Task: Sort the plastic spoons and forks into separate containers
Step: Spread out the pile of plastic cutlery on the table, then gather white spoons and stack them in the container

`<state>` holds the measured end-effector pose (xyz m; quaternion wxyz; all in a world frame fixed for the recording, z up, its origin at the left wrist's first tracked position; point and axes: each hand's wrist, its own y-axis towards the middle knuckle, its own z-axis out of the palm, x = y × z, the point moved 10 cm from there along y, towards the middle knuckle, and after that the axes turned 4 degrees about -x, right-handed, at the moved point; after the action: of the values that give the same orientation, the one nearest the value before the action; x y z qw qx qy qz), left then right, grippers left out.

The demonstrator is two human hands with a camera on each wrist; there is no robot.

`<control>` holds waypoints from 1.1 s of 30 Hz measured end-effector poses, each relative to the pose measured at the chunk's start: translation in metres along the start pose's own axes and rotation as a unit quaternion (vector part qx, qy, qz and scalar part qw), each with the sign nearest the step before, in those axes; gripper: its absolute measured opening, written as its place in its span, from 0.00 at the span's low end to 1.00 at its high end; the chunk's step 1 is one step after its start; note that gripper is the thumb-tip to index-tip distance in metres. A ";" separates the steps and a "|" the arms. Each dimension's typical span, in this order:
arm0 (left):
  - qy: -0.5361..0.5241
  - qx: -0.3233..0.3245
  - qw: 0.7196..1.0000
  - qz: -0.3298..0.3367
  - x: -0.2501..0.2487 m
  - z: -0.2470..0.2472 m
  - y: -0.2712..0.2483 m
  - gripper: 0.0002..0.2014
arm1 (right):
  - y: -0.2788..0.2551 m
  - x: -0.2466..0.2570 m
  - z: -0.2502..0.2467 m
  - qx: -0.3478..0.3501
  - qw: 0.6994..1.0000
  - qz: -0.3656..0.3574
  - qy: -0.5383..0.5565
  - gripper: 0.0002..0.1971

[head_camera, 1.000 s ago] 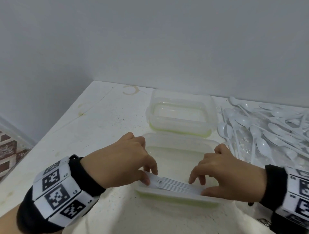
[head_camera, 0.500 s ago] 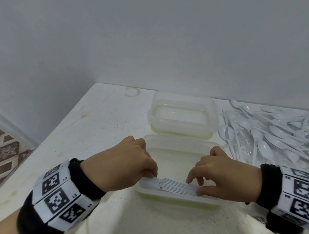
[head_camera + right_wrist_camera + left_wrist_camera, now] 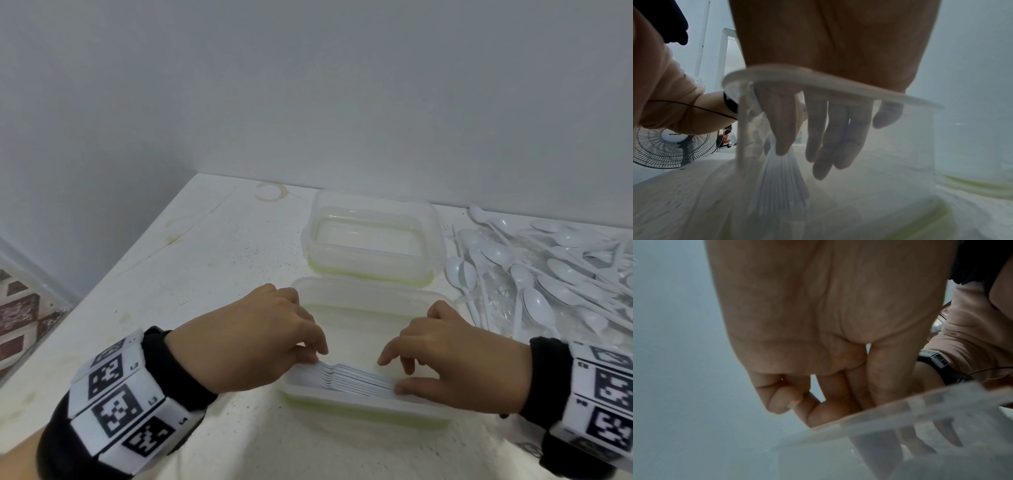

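Note:
A stack of white plastic forks [image 3: 356, 379] lies along the front of the near clear container [image 3: 363, 287], which has a green base. My left hand [image 3: 310, 356] curls over the fork heads at the stack's left end, fingertips on them; its thumb is hidden. My right hand [image 3: 397, 375] is at the handle ends. Its thumb touches the forks [image 3: 781, 178] and its fingers [image 3: 830, 146] are lifted off and spread. A second clear container [image 3: 371, 240] stands empty behind. White spoons [image 3: 548, 274] lie in a loose pile at the right.
The white table [image 3: 212, 260] ends at a left edge with patterned floor [image 3: 20, 318] below. A grey wall stands close behind the containers. A standing fan [image 3: 670, 146] shows beyond the table in the right wrist view.
Both hands lowered the fork stack to the floor of the near container. The right hand's fingers have lifted off the handles, leaving only the thumb touching.

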<state>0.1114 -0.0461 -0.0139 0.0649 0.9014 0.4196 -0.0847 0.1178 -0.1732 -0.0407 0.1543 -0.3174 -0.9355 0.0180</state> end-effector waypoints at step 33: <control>-0.202 0.025 0.956 -0.213 -0.247 0.021 0.156 0.15 | -0.348 -0.227 -0.083 -0.157 0.926 0.338 0.058 0.11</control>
<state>0.0727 -0.3341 0.0237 0.1062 0.7564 0.5779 -0.2873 0.1084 -0.5922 0.0212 0.1410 -0.6358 -0.7527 -0.0964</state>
